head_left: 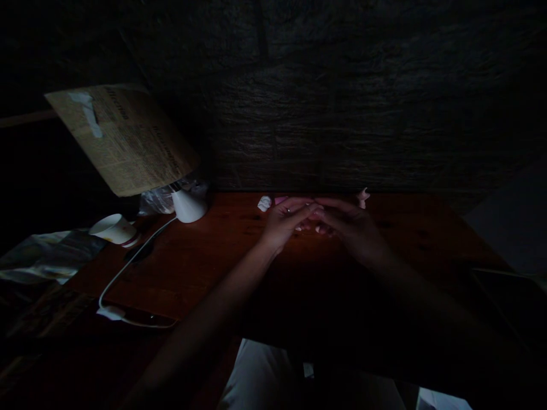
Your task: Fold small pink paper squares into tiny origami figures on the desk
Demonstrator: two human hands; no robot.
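Observation:
My left hand (287, 219) and my right hand (348, 223) meet above the wooden table (205, 256), thumbs and fingertips bent in towards each other. Between them they pinch something small that I cannot make out in the dim light. A ring shows on my left hand. Just left of that hand lies a crumpled white piece, probably paper (264, 203). A flat pink piece (281, 200) peeks out behind the left fingers, partly covered. Beyond my right hand stands a small pale pink twisted piece (363, 197) by the wall.
At the left stands a lamp with a newspaper-print shade (128, 136) and white base (188, 206); its white cord (123, 267) runs over the table's edge. A paper cup (113, 229) and clear plastic (51, 256) are beside it. A dark textured wall (299, 114) rises behind.

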